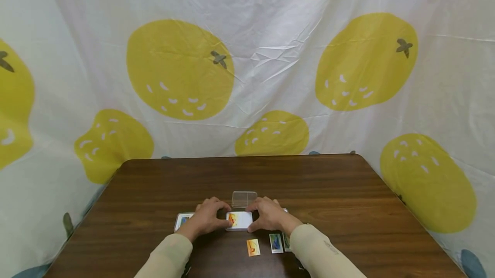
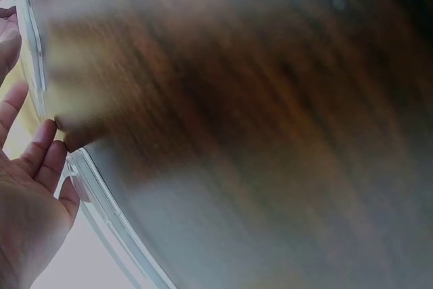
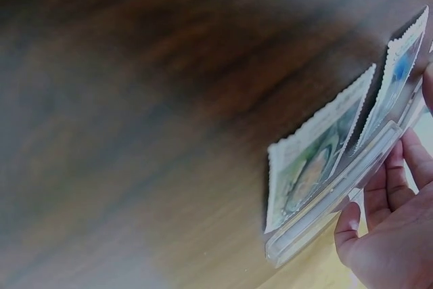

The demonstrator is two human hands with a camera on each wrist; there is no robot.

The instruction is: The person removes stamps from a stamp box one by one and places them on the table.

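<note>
A small clear plastic case (image 1: 242, 221) lies on the table between the two hands, an orange stamp (image 1: 233, 218) at its left end and white over the rest. My left hand (image 1: 209, 217) holds its left end, thumb at the near edge and fingers at the far edge. At the right end, my right hand (image 1: 268, 215) grips it the same way. Just behind lies an empty clear lid (image 1: 244, 199). Another stamp case (image 1: 181, 221) is partly hidden by the left hand. In the right wrist view a clear case (image 3: 331, 201) lies beside the right hand.
An orange stamp (image 1: 253, 247) lies on the brown wooden table (image 1: 348, 200) in front of the case. To its right are a blue-green stamp (image 1: 276, 242) and a green stamp (image 1: 286, 242), partly covered by the right sleeve. A lemon-print cloth (image 1: 270, 59) hangs behind.
</note>
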